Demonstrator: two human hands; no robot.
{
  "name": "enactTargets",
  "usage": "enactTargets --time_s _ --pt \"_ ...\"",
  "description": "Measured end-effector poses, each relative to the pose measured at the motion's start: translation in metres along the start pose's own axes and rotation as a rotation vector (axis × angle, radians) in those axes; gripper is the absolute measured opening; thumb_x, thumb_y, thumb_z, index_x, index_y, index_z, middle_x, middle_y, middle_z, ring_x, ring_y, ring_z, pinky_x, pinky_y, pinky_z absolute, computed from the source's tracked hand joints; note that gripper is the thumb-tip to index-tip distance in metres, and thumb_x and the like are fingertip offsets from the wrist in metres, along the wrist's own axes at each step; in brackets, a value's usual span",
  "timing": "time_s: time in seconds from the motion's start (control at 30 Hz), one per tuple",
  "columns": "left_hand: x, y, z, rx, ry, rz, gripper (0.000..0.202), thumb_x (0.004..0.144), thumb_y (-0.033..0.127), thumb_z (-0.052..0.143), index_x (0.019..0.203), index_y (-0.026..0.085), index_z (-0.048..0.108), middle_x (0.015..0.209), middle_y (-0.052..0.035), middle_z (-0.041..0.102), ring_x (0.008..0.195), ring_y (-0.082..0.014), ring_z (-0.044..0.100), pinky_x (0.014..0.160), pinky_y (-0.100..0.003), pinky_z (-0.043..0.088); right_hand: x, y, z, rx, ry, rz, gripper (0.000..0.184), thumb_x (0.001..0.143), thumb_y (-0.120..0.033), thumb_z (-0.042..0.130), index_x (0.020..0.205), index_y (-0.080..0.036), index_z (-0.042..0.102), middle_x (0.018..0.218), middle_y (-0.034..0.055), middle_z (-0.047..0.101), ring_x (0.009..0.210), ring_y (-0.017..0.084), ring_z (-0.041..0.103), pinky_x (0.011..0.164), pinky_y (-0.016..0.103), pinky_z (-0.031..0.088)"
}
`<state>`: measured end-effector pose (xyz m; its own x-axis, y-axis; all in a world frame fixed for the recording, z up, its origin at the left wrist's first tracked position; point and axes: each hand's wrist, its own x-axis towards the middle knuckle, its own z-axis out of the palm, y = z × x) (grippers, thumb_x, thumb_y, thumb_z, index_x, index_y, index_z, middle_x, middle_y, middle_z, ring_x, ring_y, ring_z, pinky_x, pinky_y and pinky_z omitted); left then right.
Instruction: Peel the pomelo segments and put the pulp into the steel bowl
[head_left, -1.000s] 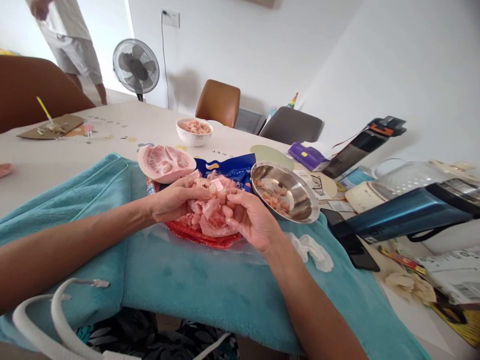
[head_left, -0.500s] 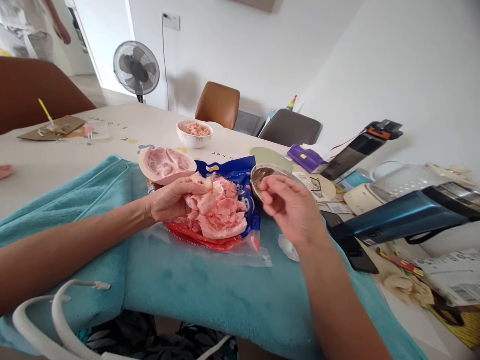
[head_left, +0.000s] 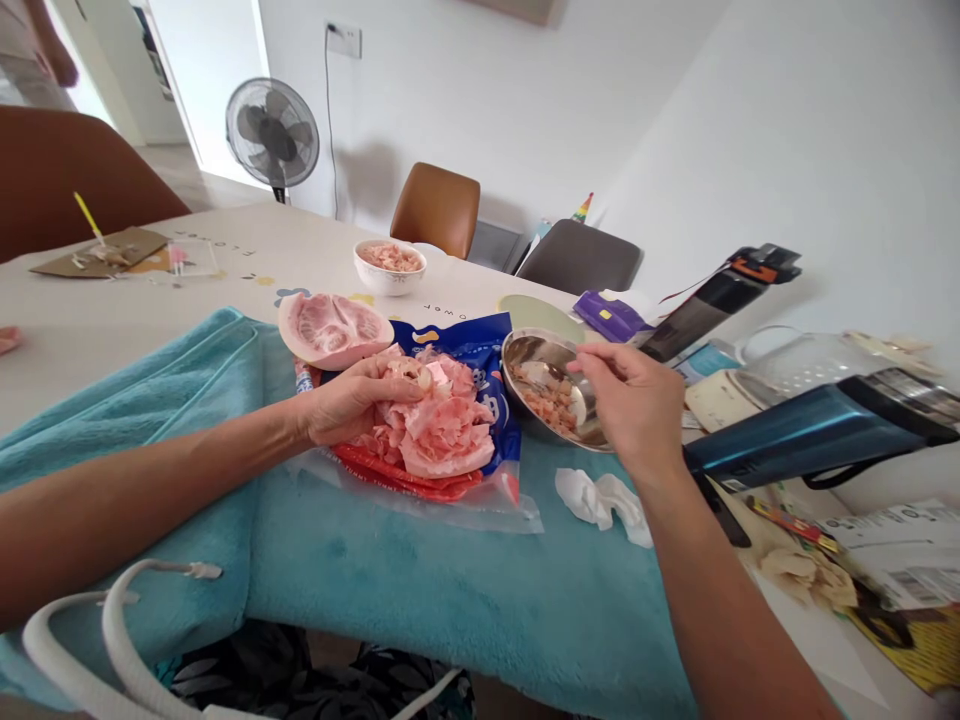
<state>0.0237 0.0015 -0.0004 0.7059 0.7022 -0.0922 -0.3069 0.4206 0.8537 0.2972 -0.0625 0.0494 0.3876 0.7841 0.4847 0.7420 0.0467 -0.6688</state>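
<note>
My left hand point(head_left: 360, 395) is closed, thumb on top, pinching a pale piece of pomelo point(head_left: 407, 373). Below it is a heap of pink pomelo peel and membrane point(head_left: 450, 430), lying on a blue and red plastic bag point(head_left: 491, 350). A hollowed pomelo rind half point(head_left: 335, 330) sits behind the left hand, its pink inside facing up. On the right, my right hand point(head_left: 634, 400) is at the near rim of a steel bowl point(head_left: 517, 350) holding loose pomelo pulp point(head_left: 551, 405). Its thumb and fingers are pinched together; whatever is between them is too small to make out.
A white bowl of pomelo pulp point(head_left: 390, 270) stands farther back. Crumpled tissue point(head_left: 604, 500) lies on the teal towel point(head_left: 420, 590) near my right wrist. A blue bottle point(head_left: 810, 425), a dark bottle point(head_left: 712, 305) and a purple pack point(head_left: 611, 318) crowd the right side.
My right hand has moved right, from over the steel bowl's left part to its right rim, uncovering the pulp and tissue. The left hand has shifted slightly, still gripping the pomelo piece.
</note>
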Motion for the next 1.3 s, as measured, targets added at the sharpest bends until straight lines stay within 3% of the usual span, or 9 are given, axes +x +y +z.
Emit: enactTargets --time_s 0.07,0.13,0.2,0.27,0.57,0.7,0.83,1.1,1.3 --pt "0.000 -0.001 0.001 0.014 -0.002 0.017 0.017 0.069 0.017 0.082 0.076 0.011 0.067 0.066 -0.0014 0.068 0.057 -0.0097 0.065 0.055 -0.016 0.054 -0.014 -0.018 0.012 0.069 -0.080 -0.012 0.018 0.084 -0.041 0.065 0.086 -0.026 0.074 0.083 0.0026 0.075 0.078 0.024 0.068 0.081 0.046 0.054" --pt "-0.001 0.000 0.002 0.076 -0.042 0.041 0.018 0.072 0.020 0.081 0.074 0.012 0.065 0.062 0.0007 0.064 0.052 -0.0074 0.060 0.051 -0.014 0.050 -0.028 -0.034 0.027 0.249 -0.308 -0.037 0.016 0.084 -0.041 0.068 0.091 -0.027 0.075 0.086 0.0016 0.075 0.076 0.022 0.067 0.078 0.042 0.053" --pt "-0.002 0.000 0.002 0.166 -0.090 0.057 0.020 0.075 0.024 0.079 0.074 0.013 0.063 0.060 0.0015 0.062 0.048 -0.0069 0.057 0.046 -0.014 0.047 -0.040 -0.046 0.041 0.349 -0.475 -0.085 0.016 0.081 -0.035 0.072 0.094 -0.027 0.075 0.097 0.0017 0.075 0.082 0.020 0.067 0.079 0.038 0.052" --pt "-0.003 0.000 0.002 0.223 -0.121 0.065 0.020 0.077 0.026 0.078 0.076 0.013 0.063 0.060 0.0015 0.061 0.048 -0.0073 0.057 0.045 -0.015 0.046 -0.047 -0.053 0.052 0.432 -0.542 -0.132 0.013 0.081 -0.027 0.071 0.094 -0.027 0.074 0.100 0.0007 0.074 0.086 0.019 0.067 0.081 0.035 0.051" --pt "-0.002 -0.002 0.001 0.189 -0.143 0.045 0.016 0.079 0.025 0.077 0.079 0.013 0.067 0.063 -0.0019 0.067 0.051 -0.0104 0.063 0.047 -0.015 0.050 -0.055 -0.051 0.066 0.529 -0.511 0.010 0.005 0.075 -0.019 0.067 0.077 -0.022 0.071 0.076 -0.0019 0.071 0.068 0.013 0.062 0.068 0.030 0.049" --pt "-0.004 0.001 0.005 0.054 -0.131 0.009 0.014 0.077 0.019 0.077 0.070 0.011 0.068 0.059 -0.0033 0.068 0.048 -0.0119 0.064 0.046 -0.017 0.052 -0.059 -0.053 0.068 0.753 -0.465 0.224 0.005 0.071 -0.022 0.069 0.069 -0.021 0.066 0.066 -0.0025 0.068 0.060 0.013 0.062 0.060 0.028 0.052" --pt "-0.005 0.005 0.007 0.004 -0.142 0.002 0.012 0.078 0.017 0.074 0.070 0.010 0.069 0.057 -0.0040 0.069 0.046 -0.0124 0.064 0.049 -0.019 0.054 -0.058 -0.053 0.066 0.985 -0.519 0.395 0.011 0.070 -0.026 0.075 0.071 -0.020 0.065 0.062 -0.0031 0.066 0.059 0.012 0.063 0.059 0.028 0.057" --pt "-0.002 0.001 0.003 0.016 -0.097 0.008 0.011 0.075 0.015 0.076 0.073 0.010 0.066 0.059 -0.0004 0.064 0.048 -0.0081 0.059 0.045 -0.014 0.048 -0.058 -0.050 0.067 1.117 -0.570 0.498 0.010 0.067 -0.023 0.075 0.073 -0.019 0.068 0.068 -0.0039 0.064 0.058 0.010 0.060 0.053 0.022 0.052" --pt "-0.002 -0.001 0.004 0.149 -0.064 0.016 0.016 0.075 0.021 0.078 0.077 0.012 0.064 0.061 0.0005 0.063 0.048 -0.0080 0.058 0.045 -0.015 0.047 -0.059 -0.045 0.067 1.109 -0.451 0.434 0.002 0.071 -0.021 0.070 0.073 -0.021 0.070 0.070 -0.0028 0.063 0.064 0.010 0.058 0.056 0.022 0.049"
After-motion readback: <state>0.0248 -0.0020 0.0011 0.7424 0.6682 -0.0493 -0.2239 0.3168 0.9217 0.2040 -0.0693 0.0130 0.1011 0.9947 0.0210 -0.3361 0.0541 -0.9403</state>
